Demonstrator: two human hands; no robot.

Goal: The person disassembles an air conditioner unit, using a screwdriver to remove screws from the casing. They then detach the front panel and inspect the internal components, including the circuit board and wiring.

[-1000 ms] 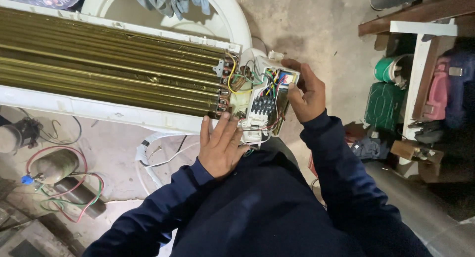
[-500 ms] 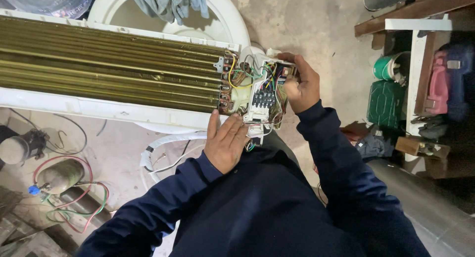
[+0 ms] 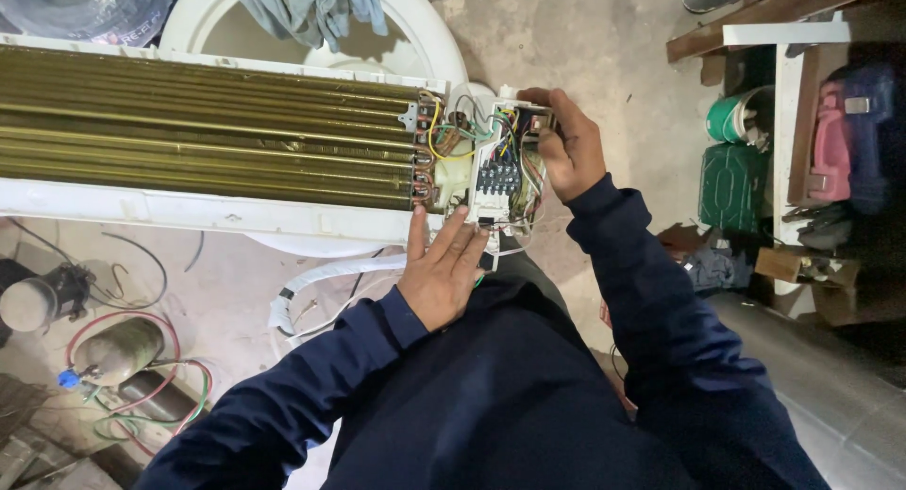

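Still both hands (image 3: pixel 444 268) (image 3: pixel 569 145) on the control box (image 3: pixel 502 164), unmoved.

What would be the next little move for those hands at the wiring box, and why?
Probably lift the left hand onto the wires. The right hand already grips the control box at its far edge, steadying it, while the left only rests flat at its near edge.

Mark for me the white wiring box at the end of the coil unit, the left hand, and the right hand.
white wiring box (image 3: pixel 497 174): head view, on the black terminal block in its middle.
left hand (image 3: pixel 442 275): head view, on the back of the hand.
right hand (image 3: pixel 572 150): head view, on the back of the hand.
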